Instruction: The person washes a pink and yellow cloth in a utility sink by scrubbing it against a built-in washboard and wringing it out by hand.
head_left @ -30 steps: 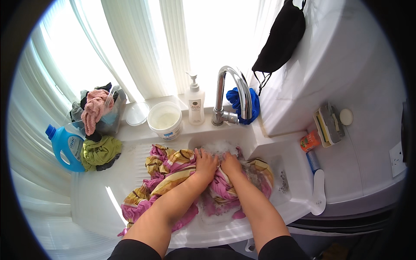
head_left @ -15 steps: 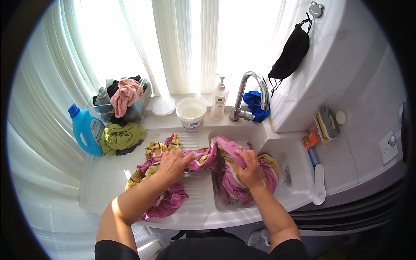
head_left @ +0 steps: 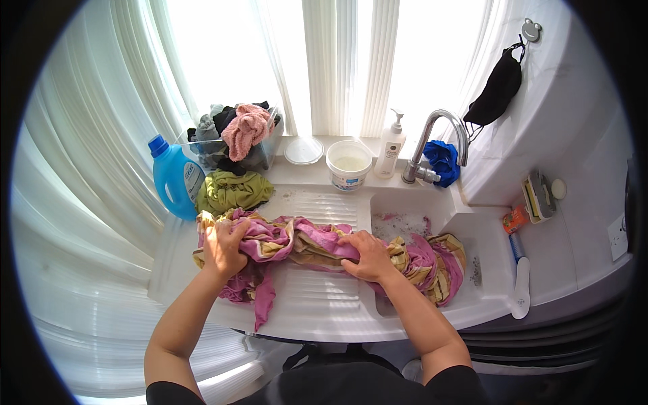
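A long, crumpled pink and yellow patterned cloth (head_left: 317, 244) stretches across the ribbed washboard of the sink (head_left: 317, 310), its right end hanging into the basin. My left hand (head_left: 225, 251) is closed on the bunched left part of this cloth, with the thumb on the near side. Over the middle stretch, by the left rim of the basin, my right hand (head_left: 368, 256) grips the same cloth. Its fingertips are partly hidden in the folds. A pink corner dangles toward the front of the washboard below my left hand.
Behind the cloth stand a blue detergent bottle (head_left: 177, 181), a green garment (head_left: 233, 192), a clear bin of clothes (head_left: 270, 145), a white tub (head_left: 349, 169), a pump bottle (head_left: 390, 148) and the tap (head_left: 439, 138). A white-handled brush (head_left: 521, 287) lies along the right edge.
Much of the cloth has come out of the basin leftward onto the washboard. Both hands have shifted left relative to the sink. The view has turned, so the background sits further right.
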### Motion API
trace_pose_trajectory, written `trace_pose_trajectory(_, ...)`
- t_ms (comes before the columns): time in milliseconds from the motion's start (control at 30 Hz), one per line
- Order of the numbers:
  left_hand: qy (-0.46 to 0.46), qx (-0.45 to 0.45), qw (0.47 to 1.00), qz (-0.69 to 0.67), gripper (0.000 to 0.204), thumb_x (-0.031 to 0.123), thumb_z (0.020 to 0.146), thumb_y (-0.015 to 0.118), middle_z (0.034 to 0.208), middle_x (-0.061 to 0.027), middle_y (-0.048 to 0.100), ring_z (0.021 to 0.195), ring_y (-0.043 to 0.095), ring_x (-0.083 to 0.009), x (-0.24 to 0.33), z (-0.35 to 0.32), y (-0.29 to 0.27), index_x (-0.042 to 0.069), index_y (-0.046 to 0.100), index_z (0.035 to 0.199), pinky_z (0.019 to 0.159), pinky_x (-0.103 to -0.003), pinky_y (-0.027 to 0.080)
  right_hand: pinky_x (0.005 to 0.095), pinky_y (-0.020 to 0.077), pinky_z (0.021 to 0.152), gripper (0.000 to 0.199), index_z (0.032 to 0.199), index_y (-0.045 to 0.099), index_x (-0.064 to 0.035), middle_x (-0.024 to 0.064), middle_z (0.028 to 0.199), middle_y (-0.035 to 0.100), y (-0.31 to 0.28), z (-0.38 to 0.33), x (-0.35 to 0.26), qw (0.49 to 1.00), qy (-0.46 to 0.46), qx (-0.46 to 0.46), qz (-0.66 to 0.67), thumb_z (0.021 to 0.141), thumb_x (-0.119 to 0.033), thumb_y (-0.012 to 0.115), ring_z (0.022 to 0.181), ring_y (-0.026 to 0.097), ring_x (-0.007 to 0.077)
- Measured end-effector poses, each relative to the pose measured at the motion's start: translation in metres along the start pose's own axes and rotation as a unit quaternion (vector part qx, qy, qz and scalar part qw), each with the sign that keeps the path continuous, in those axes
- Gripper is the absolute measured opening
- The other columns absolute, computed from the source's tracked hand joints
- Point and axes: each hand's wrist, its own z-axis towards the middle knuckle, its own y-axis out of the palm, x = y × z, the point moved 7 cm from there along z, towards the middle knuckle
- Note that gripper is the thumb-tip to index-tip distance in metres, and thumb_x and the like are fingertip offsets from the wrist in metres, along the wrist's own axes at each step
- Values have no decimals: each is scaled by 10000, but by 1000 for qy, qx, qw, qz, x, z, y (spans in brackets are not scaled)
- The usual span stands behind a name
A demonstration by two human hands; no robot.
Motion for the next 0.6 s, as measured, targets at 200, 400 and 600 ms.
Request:
trace_pose_trajectory(200,35,3,998,-60,640,351,621,800,993,-165,589,999,583,-317,99,-18,50,171,670,1221,895,-393,438,463,422,1034,789,1357,535,-72,223,1299,559,12,75,41,974,224,-18,9,820,-644,618,1223,530,347)
trace_pose_trajectory(400,-146,-145,949,-237,553,492,821,725,1082,-203,690,1031,639,-335,43,76,75,16,718,1102,874,-399,501,683,316,1051,1007,1479,443,-163,238,1553,299,80,97,88,925,309,-173,-137,743,-848,496,1384,372,405)
trace_pose_trajectory(600,-40,-44,987,-147,526,580,777,702,1040,-154,628,1054,551,-359,76,34,90,106,723,1004,891,-480,408,490,467,944,784,1195,608,-69,228,1296,539,54,47,-14,960,117,-237,-89,728,-699,622,1111,573,405)
